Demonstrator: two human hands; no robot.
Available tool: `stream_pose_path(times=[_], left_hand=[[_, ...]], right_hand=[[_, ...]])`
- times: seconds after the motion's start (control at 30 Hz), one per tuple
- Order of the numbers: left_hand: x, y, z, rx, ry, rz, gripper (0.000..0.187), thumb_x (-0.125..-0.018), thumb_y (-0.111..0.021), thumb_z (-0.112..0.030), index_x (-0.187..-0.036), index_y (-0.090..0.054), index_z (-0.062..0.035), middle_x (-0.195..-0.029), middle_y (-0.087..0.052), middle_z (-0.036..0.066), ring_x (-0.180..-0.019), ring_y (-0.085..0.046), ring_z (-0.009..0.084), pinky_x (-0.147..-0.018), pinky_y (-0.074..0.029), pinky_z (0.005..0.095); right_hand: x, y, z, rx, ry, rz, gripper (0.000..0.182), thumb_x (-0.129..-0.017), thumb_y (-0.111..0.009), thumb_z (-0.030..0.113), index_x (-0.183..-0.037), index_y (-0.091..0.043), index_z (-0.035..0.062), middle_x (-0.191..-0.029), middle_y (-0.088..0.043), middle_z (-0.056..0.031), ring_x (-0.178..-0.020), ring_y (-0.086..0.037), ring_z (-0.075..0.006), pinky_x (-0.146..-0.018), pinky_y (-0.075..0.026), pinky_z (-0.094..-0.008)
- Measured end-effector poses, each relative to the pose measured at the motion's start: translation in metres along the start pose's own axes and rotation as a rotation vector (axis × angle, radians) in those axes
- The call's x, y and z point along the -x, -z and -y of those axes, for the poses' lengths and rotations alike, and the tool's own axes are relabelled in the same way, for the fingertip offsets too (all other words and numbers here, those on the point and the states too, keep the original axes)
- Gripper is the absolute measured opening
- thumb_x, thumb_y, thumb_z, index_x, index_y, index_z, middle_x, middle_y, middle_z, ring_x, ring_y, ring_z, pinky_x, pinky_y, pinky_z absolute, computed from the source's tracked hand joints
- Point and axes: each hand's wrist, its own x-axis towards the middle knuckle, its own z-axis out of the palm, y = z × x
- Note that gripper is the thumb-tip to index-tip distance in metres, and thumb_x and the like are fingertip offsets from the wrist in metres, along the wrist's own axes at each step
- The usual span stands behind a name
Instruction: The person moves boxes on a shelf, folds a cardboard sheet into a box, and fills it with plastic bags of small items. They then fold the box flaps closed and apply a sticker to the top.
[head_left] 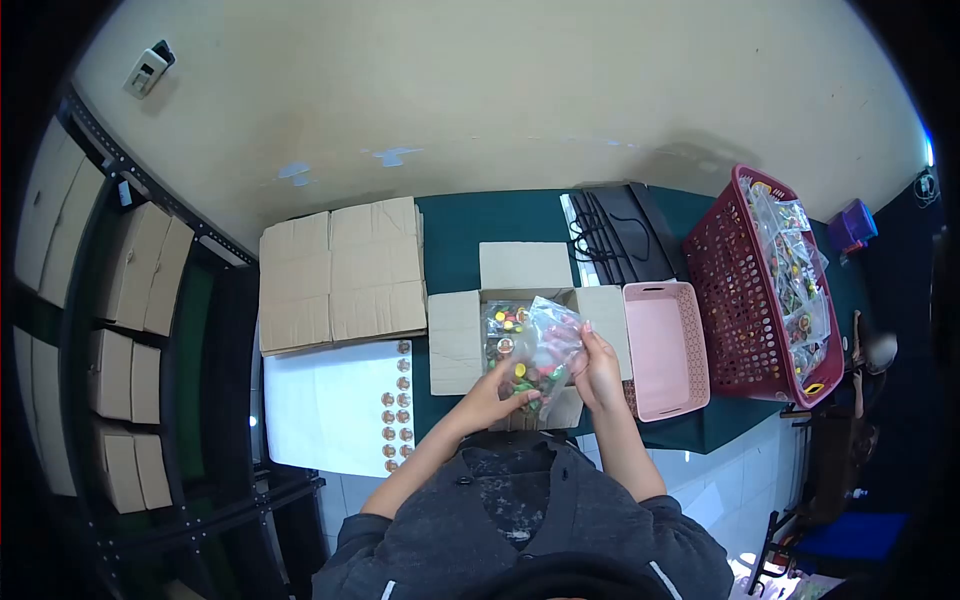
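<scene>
Both my hands are over an open cardboard box (455,343) near the front of the table. My left hand (488,400) is closed on the lower left of a clear plastic bag (550,350) with small colourful pieces inside. My right hand (599,370) pinches the right side of the same bag. Under it, inside the box, lie more clear bags (505,318) of small coloured items. The bags overlap, so their exact edges are hard to tell apart.
Left are flattened cardboard boxes (340,270) and a white sheet with round stickers (330,410). Right are a pink basket (664,350) and a tall maroon basket (725,260) full of bags. Black cables (610,235) lie behind; shelves (130,370) stand far left.
</scene>
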Motion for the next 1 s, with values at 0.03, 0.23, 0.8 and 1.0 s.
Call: stream_pose_path(times=[0.03,0.23,0.8,1.0], left_hand=[[0.001,0.001,-0.004,-0.003,0.002,0.005,0.074,-0.083,-0.066,-0.025,-0.141,-0.023,-0.0097,-0.116,-0.053,0.014,-0.09,-0.059,0.0168,-0.074,-0.05,0.0285],[0.006,0.018,-0.02,0.455,0.285,-0.13,0.074,-0.092,-0.052,-0.029,-0.144,-0.001,-0.0221,-0.105,-0.059,0.019,-0.075,-0.064,0.0215,-0.05,-0.054,0.0287],[0.024,0.045,-0.041,0.512,0.305,-0.125,0.061,-0.087,-0.061,-0.032,-0.135,-0.035,-0.0054,-0.103,-0.058,0.014,-0.077,-0.063,0.0155,-0.069,-0.053,0.0259],[0.024,0.047,-0.038,-0.614,0.122,-0.247,0.041,-0.08,-0.07,-0.029,-0.104,-0.061,0.0013,-0.089,-0.06,0.007,-0.063,-0.057,0.0138,-0.065,-0.045,0.023]], right_hand=[[-0.002,0.004,-0.003,-0.004,0.003,-0.004,0.045,-0.098,-0.036,0.029,-0.126,-0.042,-0.0061,-0.112,-0.058,-0.0201,-0.101,-0.059,-0.0265,-0.087,-0.049,-0.0376],[-0.006,0.01,-0.014,0.085,0.07,-0.148,0.038,-0.094,-0.034,0.011,-0.129,-0.041,-0.003,-0.123,-0.053,-0.0167,-0.115,-0.05,-0.0245,-0.099,-0.039,-0.0345],[0.006,0.025,-0.058,0.653,0.072,0.268,0.033,-0.083,-0.06,0.007,-0.115,-0.057,0.001,-0.103,-0.061,-0.0091,-0.096,-0.057,-0.014,-0.085,-0.044,-0.0278],[0.007,0.03,-0.018,0.754,0.053,0.273,0.019,-0.082,-0.066,0.012,-0.095,-0.066,-0.0017,-0.094,-0.063,-0.0057,-0.09,-0.057,-0.0127,-0.082,-0.044,-0.0273]])
